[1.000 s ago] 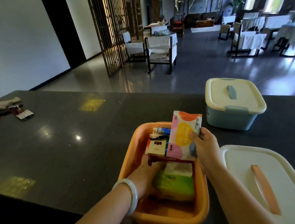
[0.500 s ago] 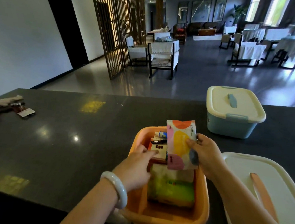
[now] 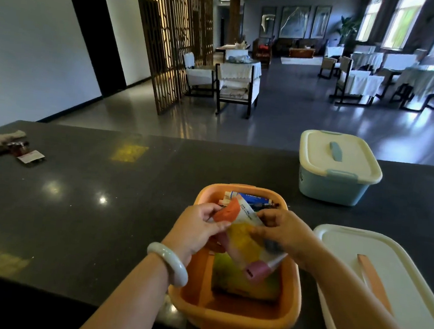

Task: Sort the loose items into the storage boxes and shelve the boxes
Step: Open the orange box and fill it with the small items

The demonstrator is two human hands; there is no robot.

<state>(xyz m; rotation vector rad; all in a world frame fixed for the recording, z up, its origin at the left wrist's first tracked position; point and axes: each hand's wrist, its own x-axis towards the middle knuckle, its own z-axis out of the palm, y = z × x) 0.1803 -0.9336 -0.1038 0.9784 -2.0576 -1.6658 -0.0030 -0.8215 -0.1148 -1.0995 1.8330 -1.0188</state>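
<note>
1. Head view, the hands: both meet over the open orange storage box (image 3: 231,315), which stands at the near edge of the dark counter (image 3: 88,218). Together they hold a colourful tissue pack (image 3: 245,243) tilted above the box's middle, its orange end up and away, its pink end down toward the person.
2. The left hand (image 3: 197,230), with a pale bangle (image 3: 168,263) on its wrist, pinches the pack's upper left corner between thumb and curled fingers.
3. The right hand (image 3: 283,233) grips the pack's right edge, its fingers curled over the top of it.
4. Head view, inside the box: a green-and-yellow pack (image 3: 245,282) lies flat on the floor under the held pack. At the far wall lie a blue-and-white tube (image 3: 249,196) and some small dark items, perhaps pens; they are too blurred to be sure.
5. Head view, right side: the box's cream lid (image 3: 374,277) with an orange handle lies flat on the counter just beside the orange box. Farther back stands a pale blue storage box (image 3: 335,182) with its cream lid on, well apart from the orange one.
6. Head view, far left: a few loose items (image 3: 15,146) lie at the counter's edge, among them a small card and a bit of cloth.
7. Beyond the counter is a dining room with covered chairs (image 3: 236,84) and a wooden lattice screen (image 3: 169,42).
</note>
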